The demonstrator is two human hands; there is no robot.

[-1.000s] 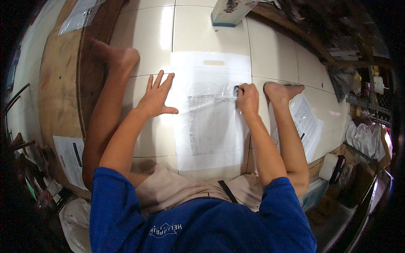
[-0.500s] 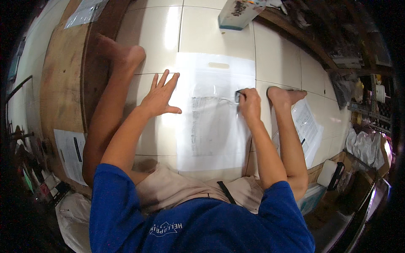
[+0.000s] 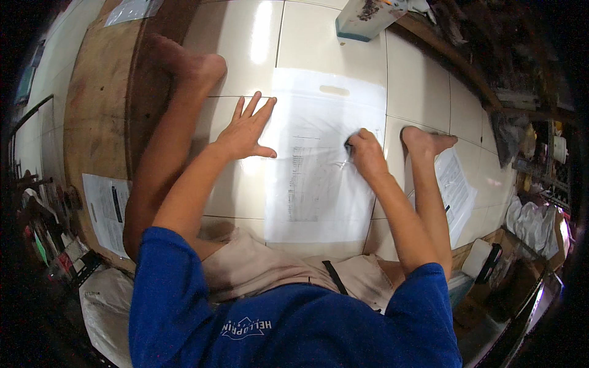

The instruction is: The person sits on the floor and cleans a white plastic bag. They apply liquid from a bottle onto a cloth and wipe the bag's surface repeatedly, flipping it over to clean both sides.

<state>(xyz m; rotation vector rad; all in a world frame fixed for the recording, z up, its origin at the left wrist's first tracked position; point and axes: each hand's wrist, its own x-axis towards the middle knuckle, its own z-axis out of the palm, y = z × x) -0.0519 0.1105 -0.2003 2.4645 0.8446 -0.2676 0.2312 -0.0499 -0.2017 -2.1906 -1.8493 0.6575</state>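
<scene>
A white plastic bag [image 3: 294, 227] with an oval handle cut-out lies flat on the tiled floor between my legs. Faint dark print shows on its middle, with creases running across it. My left hand [image 3: 248, 130] rests beside the bag's left edge, fingers spread, thumb and fingertips at that edge. On the right part of the bag, my right hand [image 3: 367, 152] is closed and presses down. A small dark thing [image 3: 348, 145] pokes out of its fingers; its kind is too hidden to tell.
A wooden bench [image 3: 98, 110] with printed sheets [image 3: 105, 211] runs along the left. More printed sheets [image 3: 455, 184] lie beyond my right leg. At the far side stands a stained translucent container [image 3: 365, 18]. Cluttered shelves and a crumpled white bag [image 3: 532, 226] fill the right.
My right hand has slid slightly down over the bag, and the creases beside it have shifted. The whole view has moved a little. My left hand keeps its place at the edge.
</scene>
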